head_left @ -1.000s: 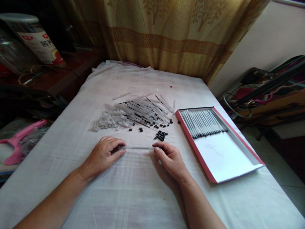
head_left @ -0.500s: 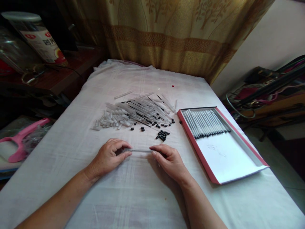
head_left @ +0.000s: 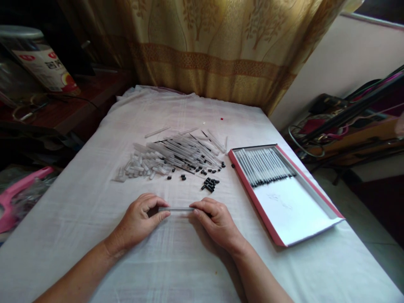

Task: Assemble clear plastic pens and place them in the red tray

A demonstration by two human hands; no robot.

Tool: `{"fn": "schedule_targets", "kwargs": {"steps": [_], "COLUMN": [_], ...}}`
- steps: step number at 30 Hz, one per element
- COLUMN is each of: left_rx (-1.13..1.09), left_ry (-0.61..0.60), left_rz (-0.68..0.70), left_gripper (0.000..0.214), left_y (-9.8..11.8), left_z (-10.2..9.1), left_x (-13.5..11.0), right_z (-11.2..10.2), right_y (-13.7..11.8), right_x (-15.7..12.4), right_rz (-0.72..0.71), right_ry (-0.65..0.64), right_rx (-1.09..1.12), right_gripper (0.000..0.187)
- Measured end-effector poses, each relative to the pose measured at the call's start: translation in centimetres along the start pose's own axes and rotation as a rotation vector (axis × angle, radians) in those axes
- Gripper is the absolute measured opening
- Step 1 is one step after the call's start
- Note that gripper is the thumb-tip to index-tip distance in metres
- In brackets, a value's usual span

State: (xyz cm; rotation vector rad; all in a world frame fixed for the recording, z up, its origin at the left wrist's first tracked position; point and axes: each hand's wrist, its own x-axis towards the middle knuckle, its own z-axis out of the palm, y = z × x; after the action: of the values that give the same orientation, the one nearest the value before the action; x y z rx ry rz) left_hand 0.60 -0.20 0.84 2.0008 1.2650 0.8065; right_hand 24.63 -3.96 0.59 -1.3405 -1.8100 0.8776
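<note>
Left hand point(head_left: 139, 223), right hand point(head_left: 217, 221) pinch ends of 1 clear pen tube point(head_left: 176, 208). 1 row done in red tray point(head_left: 253, 198); big tube pile point(head_left: 179, 151), black plugs point(head_left: 210, 184) left.

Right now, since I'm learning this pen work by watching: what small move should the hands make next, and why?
Probably the right hand should carry the clear pen tube to the red-edged tray and lay it beside the row of pens. Both it and the left hand pinch the tube's ends near the cloth, and the tray has bare space next to that row.
</note>
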Motion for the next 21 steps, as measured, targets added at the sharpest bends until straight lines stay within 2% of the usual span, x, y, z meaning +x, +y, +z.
{"fn": "schedule_targets", "kwargs": {"steps": [7, 9, 12, 15, 17, 18, 19, 21], "left_rx": [-0.02, -0.087, -0.182, -0.173, -0.142, -0.127, -0.115, -0.1], "left_ry": [0.038, 0.037, 0.036, 0.04, 0.045, 0.051, 0.056, 0.064], "left_rz": [-0.046, -0.077, -0.1, -0.079, -0.051, -0.038, -0.028, -0.016], "left_gripper": [0.02, 0.031, 0.049, 0.047, 0.042, 0.039, 0.038, 0.036], "left_y": [-0.7, -0.8, -1.1, -1.5, -1.7, -1.8, -1.8, -1.8], "left_z": [0.6, 0.8, 1.0, 1.1, 1.3, 1.3, 1.3, 1.3], "left_x": [0.0, 0.0, 0.2, 0.3, 0.3, 0.3, 0.3, 0.2], "right_z": [-0.1, -1.3, -5.2, -11.1, -14.4, -15.7, -16.5, -17.0], "right_y": [-0.9, -1.0, -0.1, 2.2, 4.1, 4.9, 5.7, 6.9], "right_x": [0.3, 0.5, 1.0, 1.6, 2.1, 2.4, 2.7, 3.2], "right_rz": [-0.021, -0.037, 0.002, 0.161, 0.386, 0.515, 0.605, 0.697], "right_ry": [0.023, 0.126, 0.484, 0.774, 0.852, 0.846, 0.83, 0.753], "right_rx": [-0.067, -0.099, -0.156, -0.249, -0.351, -0.406, -0.459, -0.534], "right_gripper": [0.019, 0.019, 0.02, 0.03, 0.032, 0.033, 0.033, 0.033]}}
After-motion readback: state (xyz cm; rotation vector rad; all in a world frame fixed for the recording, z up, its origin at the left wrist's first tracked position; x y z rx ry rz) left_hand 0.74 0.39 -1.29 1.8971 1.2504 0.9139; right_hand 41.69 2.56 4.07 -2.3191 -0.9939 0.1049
